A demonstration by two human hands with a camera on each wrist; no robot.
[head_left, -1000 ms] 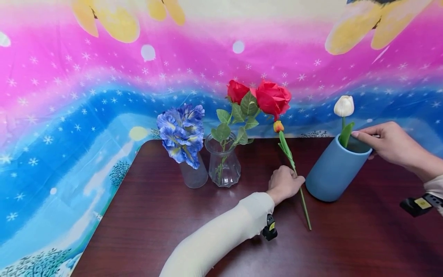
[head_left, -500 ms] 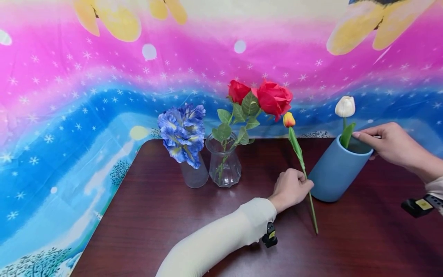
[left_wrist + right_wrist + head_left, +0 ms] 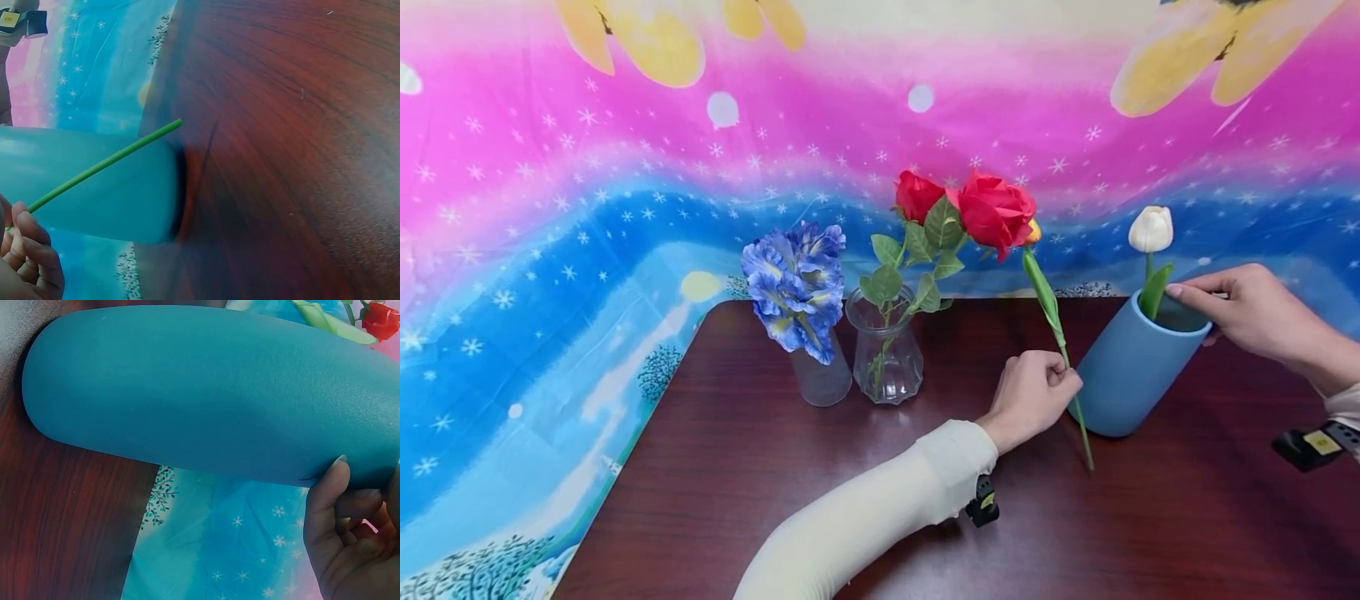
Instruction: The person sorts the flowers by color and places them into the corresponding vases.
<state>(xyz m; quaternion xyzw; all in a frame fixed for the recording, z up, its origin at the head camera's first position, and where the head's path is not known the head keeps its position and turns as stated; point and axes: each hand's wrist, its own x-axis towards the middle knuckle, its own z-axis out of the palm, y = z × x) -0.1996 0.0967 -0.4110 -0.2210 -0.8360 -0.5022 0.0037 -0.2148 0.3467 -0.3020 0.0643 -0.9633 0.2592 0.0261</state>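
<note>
My left hand (image 3: 1033,396) pinches the green stem of a yellow-orange tulip (image 3: 1043,292), just left of a blue vase (image 3: 1131,375). The tulip's bloom is mostly hidden behind a red rose; its stem end hangs above the table, and in the left wrist view the bare stem (image 3: 106,164) crosses in front of the vase. My right hand (image 3: 1258,312) holds the vase's rim at the right side, thumb near the opening and fingers outside. A white tulip (image 3: 1151,229) with a green leaf stands in the vase.
Left of the hands stands a clear glass vase (image 3: 887,367) with two red roses (image 3: 992,212). Beside it, a frosted vase (image 3: 822,379) holds blue flowers (image 3: 793,287). All stand on a dark wooden table (image 3: 715,483) before a patterned backdrop (image 3: 625,167).
My left hand has shifted right toward the blue vase and lifted the tulip a little, its bloom passing from below the rose to behind it. The right hand stays at the rim.
</note>
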